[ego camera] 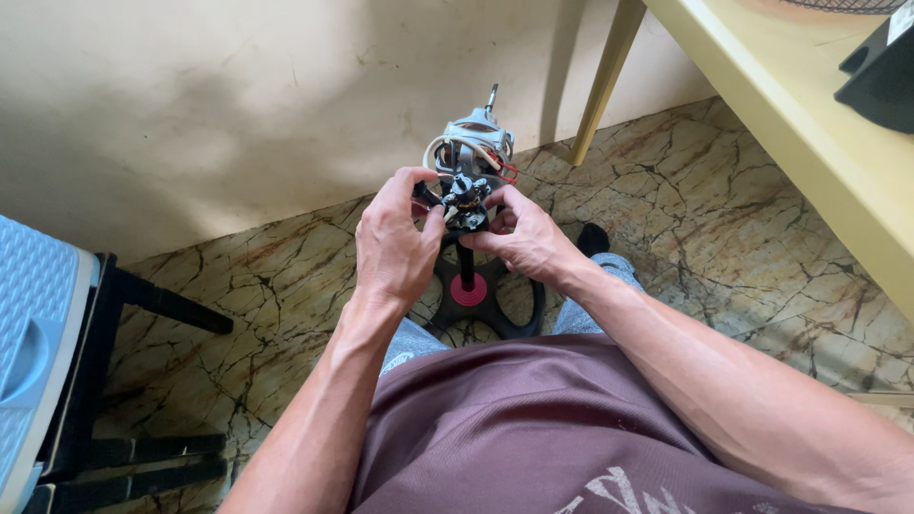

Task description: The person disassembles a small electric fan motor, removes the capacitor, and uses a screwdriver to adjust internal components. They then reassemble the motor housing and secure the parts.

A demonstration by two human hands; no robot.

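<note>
A bare fan motor (473, 143) with a metal shaft and white and red wires stands on a black pole over a round black base (490, 303) with a red centre, on the floor between my knees. My left hand (392, 240) grips the left side of the black block under the motor, thumb and fingers curled around it. My right hand (522, 236) holds the same block from the right, fingertips at its small black parts. Both hands hide most of the block.
A cream wall runs behind the fan stand. A yellow table (809, 124) with a slanted leg stands at the right, a black object (881, 71) on it. A black stool frame (124, 381) with a light blue ribbed top sits at the left. The floor is marbled tile.
</note>
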